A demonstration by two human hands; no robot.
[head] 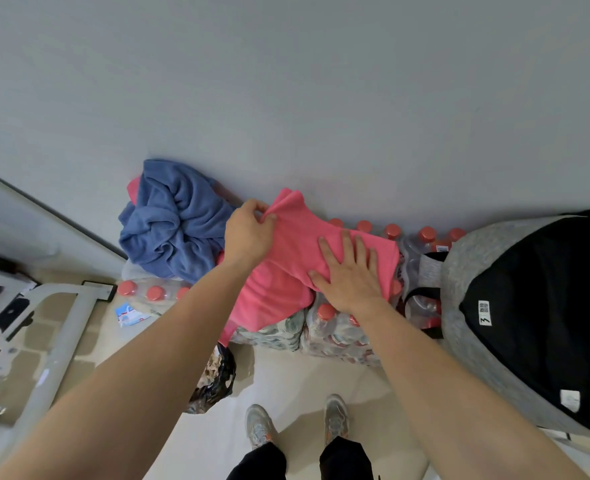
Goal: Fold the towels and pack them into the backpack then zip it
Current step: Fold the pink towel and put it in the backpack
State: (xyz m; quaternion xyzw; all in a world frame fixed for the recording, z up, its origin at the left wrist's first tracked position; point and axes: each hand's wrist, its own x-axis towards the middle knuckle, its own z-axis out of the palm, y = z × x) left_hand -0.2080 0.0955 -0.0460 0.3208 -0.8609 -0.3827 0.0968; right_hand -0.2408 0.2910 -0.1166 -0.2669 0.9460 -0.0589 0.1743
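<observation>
Left grip, pinching pink towel far corner

Pink towel half-folded at centre; crumpled blue towel at nine o'clock; grey-black backpack at three o'clock.

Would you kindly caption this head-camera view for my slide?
Left hand pinches the pink towel; right hand presses it flat, beside the backpack.

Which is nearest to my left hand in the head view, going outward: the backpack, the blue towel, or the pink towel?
1. pink towel: pinched by the left hand at its far corner.
2. blue towel: crumpled just to that hand's left.
3. backpack: far right, beyond the right hand.
</observation>
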